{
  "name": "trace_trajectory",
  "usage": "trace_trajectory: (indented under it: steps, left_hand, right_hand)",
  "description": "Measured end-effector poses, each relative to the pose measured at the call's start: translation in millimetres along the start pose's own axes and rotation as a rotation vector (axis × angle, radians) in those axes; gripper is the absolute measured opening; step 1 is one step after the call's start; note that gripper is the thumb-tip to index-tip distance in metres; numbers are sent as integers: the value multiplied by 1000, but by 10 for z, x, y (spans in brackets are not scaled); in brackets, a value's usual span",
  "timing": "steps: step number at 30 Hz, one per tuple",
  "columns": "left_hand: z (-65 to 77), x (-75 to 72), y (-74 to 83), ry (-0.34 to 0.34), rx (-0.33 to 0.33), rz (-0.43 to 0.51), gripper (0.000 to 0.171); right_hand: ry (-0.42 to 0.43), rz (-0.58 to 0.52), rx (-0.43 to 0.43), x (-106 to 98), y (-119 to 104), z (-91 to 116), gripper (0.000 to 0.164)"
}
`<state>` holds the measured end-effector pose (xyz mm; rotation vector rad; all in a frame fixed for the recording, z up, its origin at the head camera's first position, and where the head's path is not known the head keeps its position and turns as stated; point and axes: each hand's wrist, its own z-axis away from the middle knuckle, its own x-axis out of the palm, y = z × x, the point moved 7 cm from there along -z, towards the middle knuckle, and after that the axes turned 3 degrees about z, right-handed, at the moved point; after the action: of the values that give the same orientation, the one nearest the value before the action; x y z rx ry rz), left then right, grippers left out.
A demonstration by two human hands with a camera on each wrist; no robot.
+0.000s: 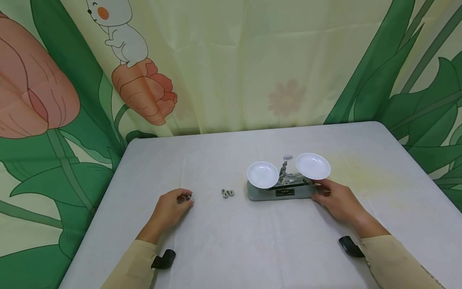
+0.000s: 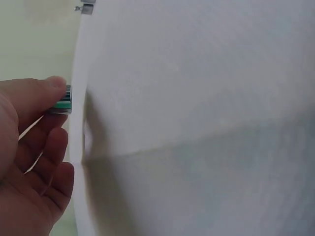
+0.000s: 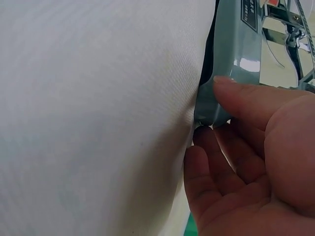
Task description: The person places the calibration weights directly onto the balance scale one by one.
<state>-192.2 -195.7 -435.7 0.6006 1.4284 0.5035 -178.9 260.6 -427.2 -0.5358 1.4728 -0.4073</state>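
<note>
Set on the white tablecloth [image 1: 231,241], right of the middle: a grey two-pan scale [image 1: 285,192], upright, with left pan [image 1: 263,175] and right pan [image 1: 313,166] both attached and both bare. Hard to tell from this angle whether level or tipped. Just left of the scale, in a tight cluster on the cloth: a few small weights [image 1: 227,193], seemingly four, too small to count for sure. Farther left, well apart from that cluster: one more small metal weight [image 2: 63,104], pinched between thumb and fingertip of the left hand [image 1: 171,208], with the other fingers loosely bent and no second piece showing there; impossible to tell whether touching the cloth. At the base's right end: the right hand [image 1: 335,200], thumb against the front, fingers curled about the end, gripping without lifting, as far as can be seen. Looks like an early stage, judging by the layout: scale standing and assembled, weights out beside it. Not yet done: pinched weight not set down, scale not let go, no weight on either pan. Behind everything, beyond the table's far edge: a printed curtain [image 1: 223,64].
</note>
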Motion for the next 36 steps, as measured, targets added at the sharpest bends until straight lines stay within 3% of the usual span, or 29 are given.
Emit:
trace_trajectory:
  steps: [8, 14, 30, 36]
  left_hand:
    - [22, -52, 139, 13, 28, 17, 30]
    - [42, -81, 375, 15, 120, 12, 29]
    - [40, -68, 895, 7, 172, 62, 25]
    - [15, -32, 1062, 15, 247, 78, 22]
  right_hand:
    - [5, -1, -5, -19, -21, -6, 52]
    - [10, 8, -11, -8, -14, -12, 51]
    - [6, 10, 4, 15, 16, -3, 52]
    - [4, 4, 2, 31, 25, 7, 52]
